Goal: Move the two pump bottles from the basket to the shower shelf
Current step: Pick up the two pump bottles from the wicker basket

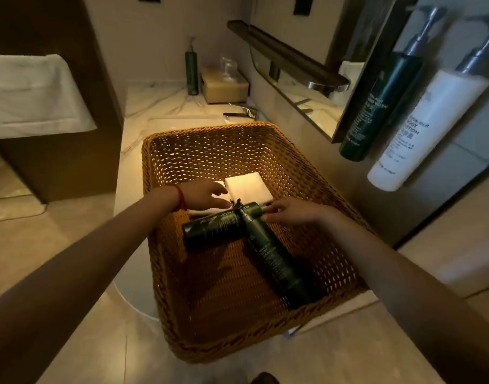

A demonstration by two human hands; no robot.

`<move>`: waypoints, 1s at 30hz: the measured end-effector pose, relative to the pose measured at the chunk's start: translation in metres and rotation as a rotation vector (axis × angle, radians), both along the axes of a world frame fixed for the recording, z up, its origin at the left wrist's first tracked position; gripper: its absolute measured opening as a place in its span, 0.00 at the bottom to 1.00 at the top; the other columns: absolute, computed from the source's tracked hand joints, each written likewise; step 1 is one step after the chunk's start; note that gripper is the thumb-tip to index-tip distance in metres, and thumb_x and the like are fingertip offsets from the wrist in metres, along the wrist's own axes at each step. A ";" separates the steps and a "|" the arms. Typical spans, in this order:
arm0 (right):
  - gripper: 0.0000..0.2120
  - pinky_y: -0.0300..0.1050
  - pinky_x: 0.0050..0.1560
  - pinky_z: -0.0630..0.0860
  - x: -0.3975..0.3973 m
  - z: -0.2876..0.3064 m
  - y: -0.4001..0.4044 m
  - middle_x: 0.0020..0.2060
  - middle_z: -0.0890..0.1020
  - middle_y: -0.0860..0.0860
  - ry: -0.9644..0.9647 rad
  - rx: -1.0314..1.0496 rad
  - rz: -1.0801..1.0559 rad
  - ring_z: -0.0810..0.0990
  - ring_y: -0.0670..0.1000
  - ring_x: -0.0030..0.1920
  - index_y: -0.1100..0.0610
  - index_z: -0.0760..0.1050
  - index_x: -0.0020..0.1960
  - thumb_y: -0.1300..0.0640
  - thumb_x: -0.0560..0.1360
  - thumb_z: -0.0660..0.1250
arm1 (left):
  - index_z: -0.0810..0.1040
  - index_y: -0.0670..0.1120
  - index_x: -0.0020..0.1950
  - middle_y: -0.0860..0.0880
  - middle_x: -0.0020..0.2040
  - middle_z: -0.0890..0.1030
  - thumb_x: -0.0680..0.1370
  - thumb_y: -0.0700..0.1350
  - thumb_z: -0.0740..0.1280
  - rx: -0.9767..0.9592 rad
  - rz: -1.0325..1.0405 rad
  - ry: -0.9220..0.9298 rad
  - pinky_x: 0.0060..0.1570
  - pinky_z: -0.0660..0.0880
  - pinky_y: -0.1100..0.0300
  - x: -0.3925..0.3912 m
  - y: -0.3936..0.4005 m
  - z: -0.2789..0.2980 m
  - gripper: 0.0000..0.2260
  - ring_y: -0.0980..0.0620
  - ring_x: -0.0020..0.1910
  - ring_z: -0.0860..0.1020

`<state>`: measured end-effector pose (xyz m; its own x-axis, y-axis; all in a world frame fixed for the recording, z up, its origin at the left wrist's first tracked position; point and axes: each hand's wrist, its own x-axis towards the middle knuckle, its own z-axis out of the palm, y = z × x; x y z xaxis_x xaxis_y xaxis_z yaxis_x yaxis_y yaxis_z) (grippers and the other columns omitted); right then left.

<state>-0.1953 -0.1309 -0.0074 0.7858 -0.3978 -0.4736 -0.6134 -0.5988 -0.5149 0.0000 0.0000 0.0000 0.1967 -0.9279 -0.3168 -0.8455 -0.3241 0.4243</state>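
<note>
Dark green bottles [276, 259], orange-brown basket [307, 173]

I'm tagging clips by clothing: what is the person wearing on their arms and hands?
Both forearms are bare, with no sleeves in view and no gloves. The left hand has a thin red string bracelet at the wrist. The right hand shows nothing worn.

The basket [307, 173] is rough woven wicker. Inside it lie two glossy dark-green plastic pump bottles [276, 259] beside folded white cloth [249, 187].

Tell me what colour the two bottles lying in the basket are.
Both bottles are dark green, seen in the head view, in a brown wicker basket.
</note>
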 end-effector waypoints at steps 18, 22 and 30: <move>0.28 0.44 0.43 0.72 0.023 -0.019 -0.022 0.54 0.78 0.52 0.046 0.349 -0.182 0.76 0.50 0.49 0.56 0.70 0.62 0.48 0.65 0.72 | 0.67 0.46 0.66 0.44 0.66 0.72 0.73 0.57 0.62 0.262 -0.002 0.132 0.64 0.68 0.52 0.033 -0.042 -0.023 0.24 0.47 0.60 0.72; 0.20 0.41 0.36 0.72 0.007 0.028 -0.037 0.46 0.79 0.47 -0.222 0.455 -0.292 0.78 0.46 0.45 0.47 0.73 0.47 0.44 0.58 0.71 | 0.67 0.46 0.66 0.44 0.63 0.74 0.73 0.56 0.62 0.310 -0.017 0.147 0.60 0.71 0.52 0.023 -0.048 -0.021 0.24 0.49 0.56 0.75; 0.28 0.44 0.38 0.75 -0.018 0.040 -0.043 0.47 0.80 0.50 -0.342 0.486 -0.336 0.79 0.51 0.48 0.48 0.74 0.49 0.42 0.51 0.73 | 0.66 0.44 0.66 0.41 0.63 0.74 0.73 0.50 0.64 0.380 -0.035 -0.067 0.60 0.70 0.51 -0.010 -0.067 -0.048 0.24 0.44 0.60 0.72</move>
<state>-0.2129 -0.1741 0.0322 0.7939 -0.4515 -0.4072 -0.4805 -0.0556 -0.8752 -0.0102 -0.0672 -0.0478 0.1992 -0.7535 -0.6265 -0.8806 -0.4181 0.2229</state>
